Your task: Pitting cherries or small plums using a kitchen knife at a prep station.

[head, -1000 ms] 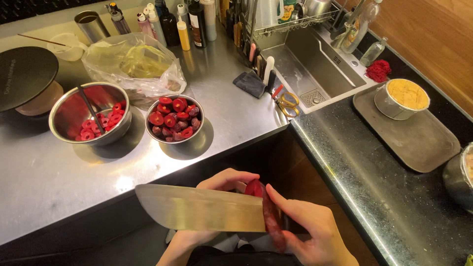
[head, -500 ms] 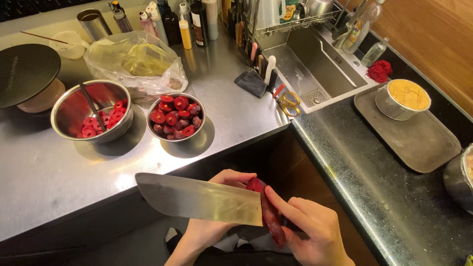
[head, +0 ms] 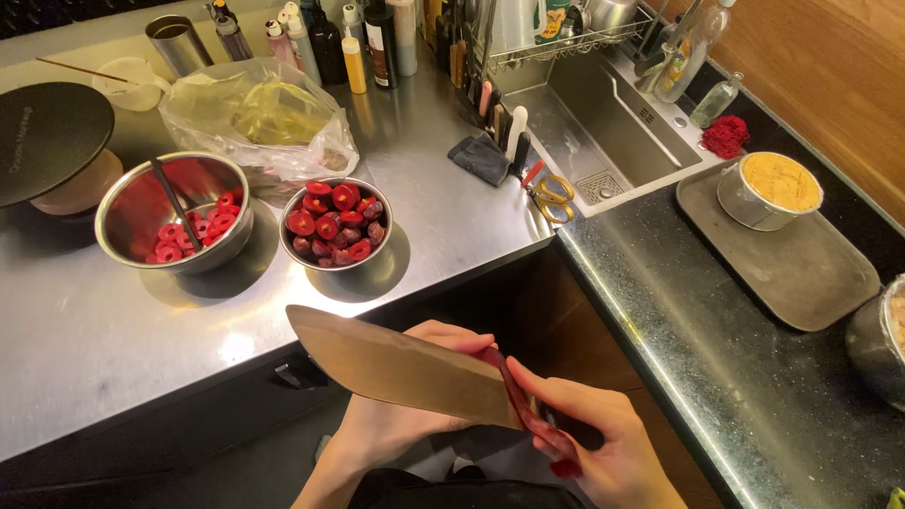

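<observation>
My right hand (head: pixel 599 448) grips the red handle (head: pixel 533 419) of a broad cleaver (head: pixel 396 368), held flat in the air in front of my body below the counter edge. My left hand (head: pixel 391 429) is curled behind the blade, with its fingertips (head: pixel 457 335) showing over the top edge. What it holds is hidden by the blade. On the steel counter (head: pixel 85 339) above, a steel bowl (head: pixel 288 247) holds red fruits. A second steel bowl (head: pixel 127 203) to its left holds red cut rings and a dark utensil.
A clear plastic bag (head: pixel 255 118) with pale greens lies behind the bowls, a black round lid (head: pixel 47 137) at far left. Bottles (head: pixel 353 47) line the back. Sink (head: pixel 594 132), scissors (head: pixel 547 193), dark stone counter (head: pixel 716 349) with grey tray (head: pixel 811 273) and a container of yellow paste (head: pixel 768 188).
The cleaver's tip has risen and shifted slightly right, closer to the counter edge. Both hands moved with it. The bowls have not moved.
</observation>
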